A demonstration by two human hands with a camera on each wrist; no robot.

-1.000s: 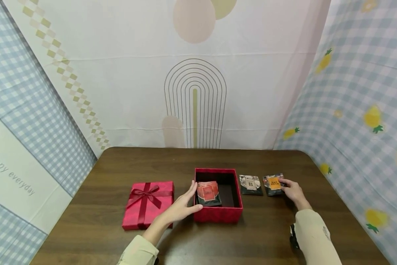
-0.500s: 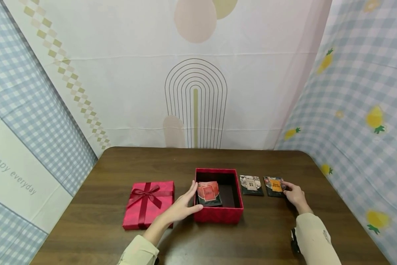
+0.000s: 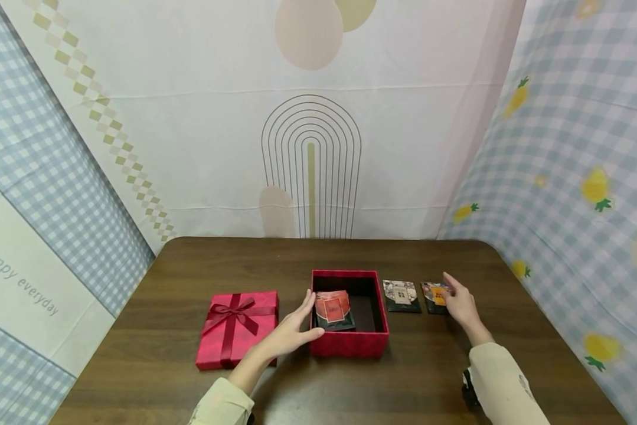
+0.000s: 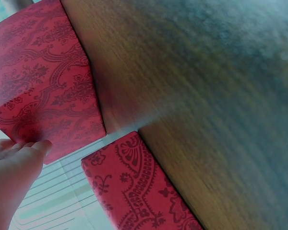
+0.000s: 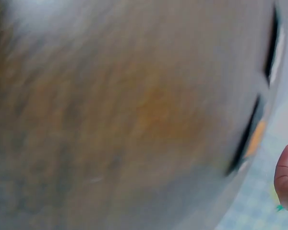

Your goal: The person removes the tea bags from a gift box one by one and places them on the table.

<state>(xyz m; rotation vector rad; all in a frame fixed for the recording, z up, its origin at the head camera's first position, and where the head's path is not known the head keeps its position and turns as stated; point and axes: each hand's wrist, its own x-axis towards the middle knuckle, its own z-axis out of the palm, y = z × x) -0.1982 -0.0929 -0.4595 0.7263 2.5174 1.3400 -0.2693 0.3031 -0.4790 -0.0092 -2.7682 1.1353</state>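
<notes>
While your left hand [image 3: 291, 333] still rests with straight fingers against the box [image 3: 350, 342] mid-table, your right hand [image 3: 459, 304] has shifted onto the packet [image 3: 435, 293] toward the right edge, fingers relaxed over it, not yet gripping.

Lid [image 3: 237, 326] left of box [image 3: 350, 343], packets [image 3: 401, 295] right.

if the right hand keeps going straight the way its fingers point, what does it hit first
Most likely the orange-labelled packet: the right hand hovers at its right edge, fingers pointing toward the table's far left. Beyond lies the grey-labelled packet. Height over it is unclear.
</notes>
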